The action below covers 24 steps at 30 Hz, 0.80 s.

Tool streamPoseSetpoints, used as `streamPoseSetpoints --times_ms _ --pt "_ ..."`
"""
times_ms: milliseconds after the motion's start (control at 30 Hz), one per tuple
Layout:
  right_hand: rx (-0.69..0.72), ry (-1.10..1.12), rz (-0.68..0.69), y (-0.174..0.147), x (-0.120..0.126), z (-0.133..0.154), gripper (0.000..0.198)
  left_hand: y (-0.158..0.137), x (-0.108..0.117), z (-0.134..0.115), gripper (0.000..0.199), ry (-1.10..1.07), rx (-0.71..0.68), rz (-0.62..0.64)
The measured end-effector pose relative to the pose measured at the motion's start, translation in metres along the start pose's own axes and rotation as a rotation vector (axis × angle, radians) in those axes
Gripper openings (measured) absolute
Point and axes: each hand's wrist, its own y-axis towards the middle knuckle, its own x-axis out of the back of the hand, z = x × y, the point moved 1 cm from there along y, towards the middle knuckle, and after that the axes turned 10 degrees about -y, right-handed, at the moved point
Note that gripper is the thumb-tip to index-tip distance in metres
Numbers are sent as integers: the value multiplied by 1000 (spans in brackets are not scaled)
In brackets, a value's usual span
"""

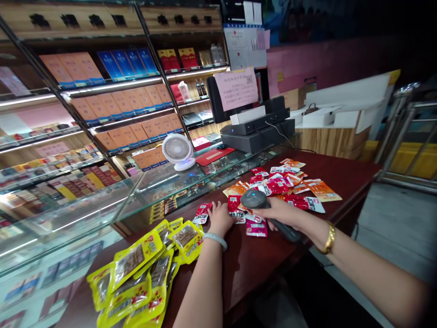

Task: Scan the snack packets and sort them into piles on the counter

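My right hand (278, 213) is wrapped round the handle of a dark grey barcode scanner (253, 199), its head facing the loose snack packets. My left hand (221, 217), with a pale bangle at the wrist, lies low on the counter with its fingers apart. Its fingertips reach the edge of a small red snack packet (203, 212). Between the hands are another red packet (234, 203) and a magenta packet (256, 228), partly under the scanner. Yellow snack packets (138, 269) lie heaped left of my left forearm.
Behind the scanner, red and orange packets (278, 182) spread over the dark red counter (355, 169). A glass display case (146, 182) runs along the left, with a white fan (178, 149) on it. A black register machine (257, 132) stands at the back.
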Motion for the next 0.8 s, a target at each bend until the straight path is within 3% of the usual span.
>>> streamPoseSetpoints --times_ms 167,567,800 --pt "10 59 -7 9 -1 2 36 -3 8 -2 44 -46 -17 -101" --pt "78 70 24 18 -13 13 36 -9 31 11 39 -91 139 -56" --pt "2 62 -14 -2 -6 3 40 -16 64 51 38 4 298 -146"
